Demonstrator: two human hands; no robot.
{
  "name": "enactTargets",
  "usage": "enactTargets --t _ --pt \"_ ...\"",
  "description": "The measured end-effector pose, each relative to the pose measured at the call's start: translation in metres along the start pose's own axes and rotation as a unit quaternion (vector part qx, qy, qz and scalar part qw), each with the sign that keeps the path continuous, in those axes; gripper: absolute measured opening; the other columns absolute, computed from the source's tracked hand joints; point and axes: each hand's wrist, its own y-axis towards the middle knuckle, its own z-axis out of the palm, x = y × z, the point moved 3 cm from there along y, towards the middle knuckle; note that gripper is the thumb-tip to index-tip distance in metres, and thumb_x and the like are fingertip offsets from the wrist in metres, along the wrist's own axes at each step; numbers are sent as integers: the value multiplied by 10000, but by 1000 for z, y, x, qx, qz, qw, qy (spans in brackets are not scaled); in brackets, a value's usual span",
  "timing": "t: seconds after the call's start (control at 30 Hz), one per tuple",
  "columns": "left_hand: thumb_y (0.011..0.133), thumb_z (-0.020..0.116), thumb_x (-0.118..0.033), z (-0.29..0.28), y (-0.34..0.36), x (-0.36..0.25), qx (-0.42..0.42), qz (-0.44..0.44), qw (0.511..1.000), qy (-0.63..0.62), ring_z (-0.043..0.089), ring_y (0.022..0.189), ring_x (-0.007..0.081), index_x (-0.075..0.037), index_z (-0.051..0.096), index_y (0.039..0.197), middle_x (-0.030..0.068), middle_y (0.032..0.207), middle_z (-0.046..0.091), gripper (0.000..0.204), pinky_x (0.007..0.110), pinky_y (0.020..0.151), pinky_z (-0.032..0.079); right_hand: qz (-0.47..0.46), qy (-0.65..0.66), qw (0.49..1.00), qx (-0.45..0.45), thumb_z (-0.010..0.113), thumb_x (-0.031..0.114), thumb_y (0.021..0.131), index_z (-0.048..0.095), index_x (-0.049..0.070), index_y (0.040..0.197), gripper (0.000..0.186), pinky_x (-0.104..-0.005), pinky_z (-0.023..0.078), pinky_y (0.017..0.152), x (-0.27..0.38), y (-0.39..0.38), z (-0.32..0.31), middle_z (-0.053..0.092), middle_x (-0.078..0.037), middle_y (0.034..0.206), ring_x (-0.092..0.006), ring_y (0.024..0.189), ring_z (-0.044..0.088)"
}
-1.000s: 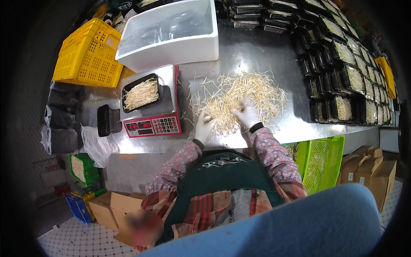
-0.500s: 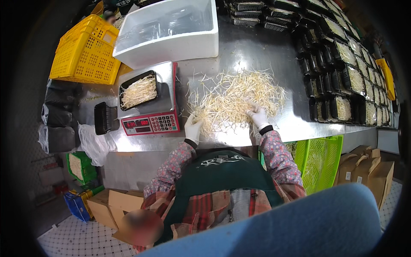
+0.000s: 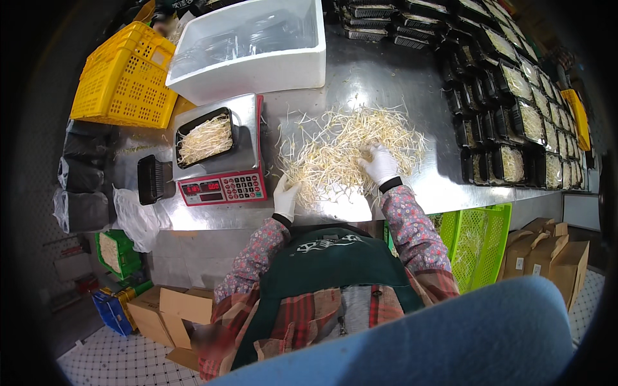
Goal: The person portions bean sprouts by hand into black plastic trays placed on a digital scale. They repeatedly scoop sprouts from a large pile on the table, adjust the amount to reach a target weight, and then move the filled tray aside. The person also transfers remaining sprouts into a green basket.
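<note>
A loose heap of pale bean sprouts [image 3: 351, 145] is spread on the metal table in front of me. My left hand [image 3: 285, 197], in a white glove, rests at the heap's near left edge, thumb and fingers apart. Also gloved, my right hand [image 3: 380, 165] lies over the heap's right part, with its thumb and fingers apart; its fingertips are partly among the sprouts. To the left, a black tray [image 3: 205, 137] filled with sprouts sits on a red-and-silver weighing scale [image 3: 248, 154] with lit red digits.
An empty black tray [image 3: 149, 180] lies left of the scale. Behind stand a white foam box [image 3: 257, 74] with clear plastic inside and a yellow crate [image 3: 122, 83]. Filled trays [image 3: 512, 164] are stacked at right. A green crate [image 3: 479, 248] and cardboard boxes [image 3: 547, 257] stand below the table edge.
My right hand has moved up and slightly left, farther onto the sprouts. My left hand has shifted slightly down, nearer the table's front edge. The view has shifted a little.
</note>
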Motion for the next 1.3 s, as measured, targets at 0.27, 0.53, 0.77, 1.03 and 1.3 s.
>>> enactTargets --t 0.27,0.53,0.77,1.03,1.3 --pt "896 620 34 -1 -4 1 -4 3 1000 -20 606 1049 135 -4 436 1434 70 1211 631 570 256 924 482 14 -69 997 31 725 389 818 733 135 886 263 -420 521 817 6 29 16 667 -85 932 -277 936 639" --pt "892 613 45 -2 -4 -2 7 4 1000 -20 593 1109 139 10 427 1436 77 1260 613 575 274 965 473 45 243 968 -44 752 164 835 723 50 852 119 -310 524 746 -14 16 -21 677 -65 903 -181 806 651" --pt "891 583 69 -3 2 4 26 -20 999 -37 606 1068 139 -3 416 1452 85 1240 621 589 251 916 487 65 280 911 297 775 168 821 738 32 909 166 -330 535 785 -108 -85 -98 720 -58 869 -168 804 666" --pt "908 530 61 -4 -2 -13 20 16 1000 12 624 962 124 -15 346 1493 99 1257 623 619 231 809 507 78 150 966 194 715 142 873 690 16 1127 285 -304 530 778 -42 -75 -76 725 -136 922 -188 829 679" --pt "929 530 34 -28 -12 -11 -24 -49 998 -24 643 1071 218 -41 312 1508 134 1342 574 623 317 831 548 118 253 957 73 686 129 907 671 -29 1131 275 -282 534 745 -68 -54 -27 723 -122 939 -162 833 669"
